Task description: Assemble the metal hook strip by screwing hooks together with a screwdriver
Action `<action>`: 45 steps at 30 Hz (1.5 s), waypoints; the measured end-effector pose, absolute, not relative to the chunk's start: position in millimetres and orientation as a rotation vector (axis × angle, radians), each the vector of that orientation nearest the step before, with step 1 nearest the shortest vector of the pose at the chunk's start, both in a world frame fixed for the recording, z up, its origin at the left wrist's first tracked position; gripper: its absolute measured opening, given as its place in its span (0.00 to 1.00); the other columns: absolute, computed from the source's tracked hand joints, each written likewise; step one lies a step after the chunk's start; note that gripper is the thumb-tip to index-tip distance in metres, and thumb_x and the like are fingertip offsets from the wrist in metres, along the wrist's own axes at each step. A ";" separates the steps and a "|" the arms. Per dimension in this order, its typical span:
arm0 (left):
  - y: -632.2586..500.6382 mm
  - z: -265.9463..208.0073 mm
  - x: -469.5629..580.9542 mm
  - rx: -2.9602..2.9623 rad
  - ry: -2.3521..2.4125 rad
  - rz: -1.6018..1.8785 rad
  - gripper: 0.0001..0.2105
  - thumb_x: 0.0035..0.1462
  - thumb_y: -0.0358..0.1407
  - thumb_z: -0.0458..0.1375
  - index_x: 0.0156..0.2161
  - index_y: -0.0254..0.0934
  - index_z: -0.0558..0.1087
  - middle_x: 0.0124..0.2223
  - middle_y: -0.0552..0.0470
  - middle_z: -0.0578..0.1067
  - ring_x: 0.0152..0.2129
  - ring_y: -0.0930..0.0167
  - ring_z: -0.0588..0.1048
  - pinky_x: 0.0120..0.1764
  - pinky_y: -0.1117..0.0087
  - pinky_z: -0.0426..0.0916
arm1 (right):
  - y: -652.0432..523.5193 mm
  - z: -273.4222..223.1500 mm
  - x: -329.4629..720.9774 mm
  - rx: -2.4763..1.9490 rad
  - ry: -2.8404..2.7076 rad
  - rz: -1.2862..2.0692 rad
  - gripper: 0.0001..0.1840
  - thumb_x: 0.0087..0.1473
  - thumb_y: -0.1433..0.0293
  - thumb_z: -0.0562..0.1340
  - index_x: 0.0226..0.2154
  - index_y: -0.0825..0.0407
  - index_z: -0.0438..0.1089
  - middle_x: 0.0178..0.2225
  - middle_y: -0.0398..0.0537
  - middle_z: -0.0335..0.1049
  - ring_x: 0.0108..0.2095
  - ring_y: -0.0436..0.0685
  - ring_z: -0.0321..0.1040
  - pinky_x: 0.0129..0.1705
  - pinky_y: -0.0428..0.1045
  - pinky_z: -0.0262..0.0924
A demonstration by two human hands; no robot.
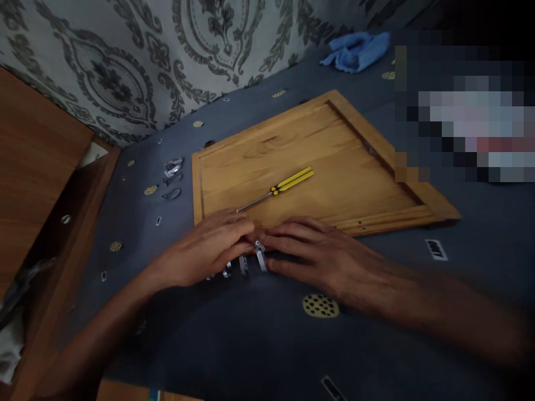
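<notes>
Both forearms reach in from the near side, palms turned down, hands meeting at the near edge of the wooden panel (334, 184). The left hand (217, 236) has its fingers bent, tips directed right; the right hand (317, 250) lies flatter, fingers extended left. A bright metal fitting (261, 256) sits between the fingertips of both hands, right at the right hand's grip. The right finger and thumb are slightly parted beside it; whether either grip has it pinched cannot be told. Further metal pieces (243, 265) lie just below the left grip. A yellow-handled screwdriver (275, 190) rests on the panel.
</notes>
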State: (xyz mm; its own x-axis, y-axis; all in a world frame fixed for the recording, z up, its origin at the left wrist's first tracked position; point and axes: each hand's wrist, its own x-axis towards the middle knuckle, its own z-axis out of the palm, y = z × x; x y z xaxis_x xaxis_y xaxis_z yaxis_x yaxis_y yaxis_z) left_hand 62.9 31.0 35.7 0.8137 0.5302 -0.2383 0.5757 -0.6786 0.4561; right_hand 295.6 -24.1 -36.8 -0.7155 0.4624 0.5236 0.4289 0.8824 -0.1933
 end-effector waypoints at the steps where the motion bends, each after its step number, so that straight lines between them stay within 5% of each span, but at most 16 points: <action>1: 31.5 34.8 63.8 2.484 0.806 -0.119 0.08 0.71 0.36 0.51 0.37 0.40 0.66 0.40 0.52 0.72 0.41 0.66 0.72 0.46 0.65 0.67 | -24.1 -37.2 295.3 -0.642 -2.456 0.072 0.17 0.69 0.74 0.52 0.44 0.52 0.77 0.50 0.53 0.78 0.52 0.61 0.71 0.51 0.60 0.71; 17: 40.9 35.3 68.4 2.361 0.845 -0.198 0.06 0.68 0.36 0.55 0.38 0.40 0.71 0.40 0.53 0.76 0.40 0.68 0.74 0.43 0.69 0.66 | -26.3 -40.9 294.2 -0.658 -2.446 0.062 0.16 0.69 0.72 0.53 0.43 0.52 0.77 0.48 0.53 0.78 0.50 0.61 0.70 0.51 0.59 0.69; 25: 48.0 30.5 75.7 1.969 0.986 -0.153 0.10 0.60 0.42 0.59 0.33 0.37 0.74 0.27 0.57 0.73 0.25 0.73 0.70 0.28 0.74 0.60 | -25.8 -40.4 296.3 -0.653 -2.466 0.061 0.16 0.69 0.72 0.52 0.44 0.52 0.77 0.48 0.54 0.78 0.50 0.61 0.70 0.51 0.60 0.68; 45: 52.6 34.2 82.7 1.764 0.998 -0.304 0.16 0.56 0.48 0.61 0.30 0.35 0.74 0.23 0.57 0.68 0.21 0.76 0.65 0.24 0.77 0.59 | -25.8 -42.5 297.4 -0.646 -2.487 0.092 0.12 0.67 0.72 0.57 0.47 0.52 0.75 0.51 0.52 0.76 0.51 0.61 0.68 0.53 0.59 0.66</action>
